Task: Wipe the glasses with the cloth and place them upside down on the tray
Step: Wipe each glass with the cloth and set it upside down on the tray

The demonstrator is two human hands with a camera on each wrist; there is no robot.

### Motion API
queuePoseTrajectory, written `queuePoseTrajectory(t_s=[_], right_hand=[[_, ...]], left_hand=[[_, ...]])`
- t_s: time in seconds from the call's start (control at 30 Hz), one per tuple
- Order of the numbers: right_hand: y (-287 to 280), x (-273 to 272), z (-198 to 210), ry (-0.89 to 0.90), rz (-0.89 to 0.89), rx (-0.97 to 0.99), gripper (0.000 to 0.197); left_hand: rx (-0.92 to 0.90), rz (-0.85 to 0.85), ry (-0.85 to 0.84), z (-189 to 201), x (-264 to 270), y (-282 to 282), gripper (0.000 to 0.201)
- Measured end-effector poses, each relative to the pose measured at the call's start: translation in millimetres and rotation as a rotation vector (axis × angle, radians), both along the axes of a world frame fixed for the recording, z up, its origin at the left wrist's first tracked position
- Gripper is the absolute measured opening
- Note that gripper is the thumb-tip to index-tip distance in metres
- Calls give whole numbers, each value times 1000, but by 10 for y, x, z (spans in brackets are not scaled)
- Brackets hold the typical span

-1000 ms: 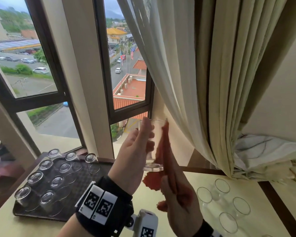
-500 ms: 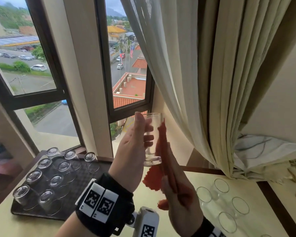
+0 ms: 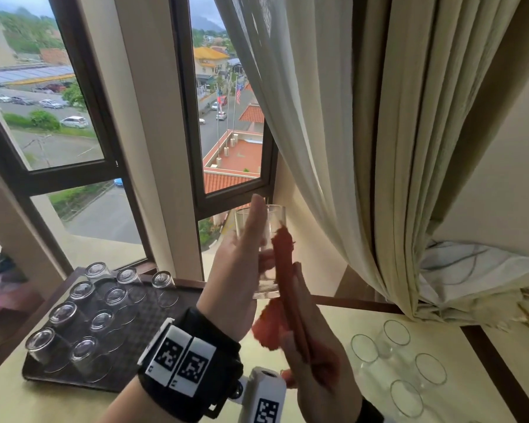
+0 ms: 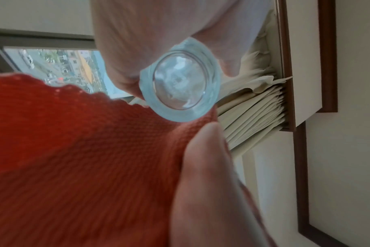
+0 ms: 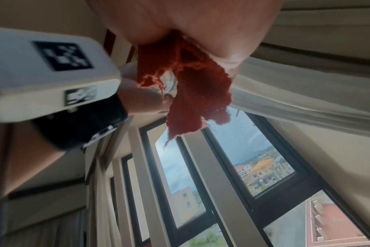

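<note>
Clear tumbler [image 3: 268,239], apparently empty, gripped upright in left hand [image 3: 235,276]. Right hand [image 3: 315,358] pinches orange cloth [image 3: 283,270] against it. Dark tray [image 3: 141,346] holds nine inverted glasses [image 3: 80,293].

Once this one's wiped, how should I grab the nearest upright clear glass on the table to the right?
Grip the nearest upright clear glass round its side wall, coming from above and the near side. Its open mouth faces up and the other upright glasses crowd it behind, so the near wall is free.

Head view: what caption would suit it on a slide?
Left hand lifts a glass while right hand rubs it with red cloth.
</note>
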State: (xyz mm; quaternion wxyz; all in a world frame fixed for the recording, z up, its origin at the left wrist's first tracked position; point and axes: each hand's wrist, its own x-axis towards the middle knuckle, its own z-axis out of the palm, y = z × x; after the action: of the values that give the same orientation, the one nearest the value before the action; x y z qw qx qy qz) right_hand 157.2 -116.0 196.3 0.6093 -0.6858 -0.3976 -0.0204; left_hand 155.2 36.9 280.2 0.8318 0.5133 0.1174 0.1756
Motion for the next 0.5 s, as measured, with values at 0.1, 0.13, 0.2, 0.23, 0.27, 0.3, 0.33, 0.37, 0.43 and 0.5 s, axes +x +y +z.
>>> queuePoseTrajectory(t_s=[0.1, 0.13, 0.2, 0.23, 0.27, 0.3, 0.33, 0.37, 0.43, 0.5], right_hand=[[35, 72, 153, 288, 20, 96, 56], [53, 136, 219, 354, 9, 138, 55], [87, 258, 358, 414, -41, 211, 54], [90, 294, 421, 406, -65, 225, 54], [88, 305, 475, 374, -75, 223, 53], [82, 297, 513, 314, -65, 210, 50], [70, 272, 527, 236, -35, 190, 48], [47, 240, 523, 138, -7, 156, 49], [-4, 177, 356, -86, -9, 53, 54], [-68, 95, 72, -166, -26, -4, 55]], left_hand=[[-41, -43, -22, -20, 18, -58, 119], [-45, -63, -39, -22, 17, -101, 115], [-53, -61, -41, -31, 18, -183, 106], [-51, -24, -30, -53, 30, -211, 99], [-45, 15, -16, -65, 36, -247, 90], [-32, 35, -2, -64, 40, -282, 85], [-13, 39, 12, -64, 39, -306, 82], [3, 42, 22, -68, 48, -317, 77], [-17, 47, 35, -32, 24, -300, 64], [-21, 43, 29, -6, 1, -250, 65]])
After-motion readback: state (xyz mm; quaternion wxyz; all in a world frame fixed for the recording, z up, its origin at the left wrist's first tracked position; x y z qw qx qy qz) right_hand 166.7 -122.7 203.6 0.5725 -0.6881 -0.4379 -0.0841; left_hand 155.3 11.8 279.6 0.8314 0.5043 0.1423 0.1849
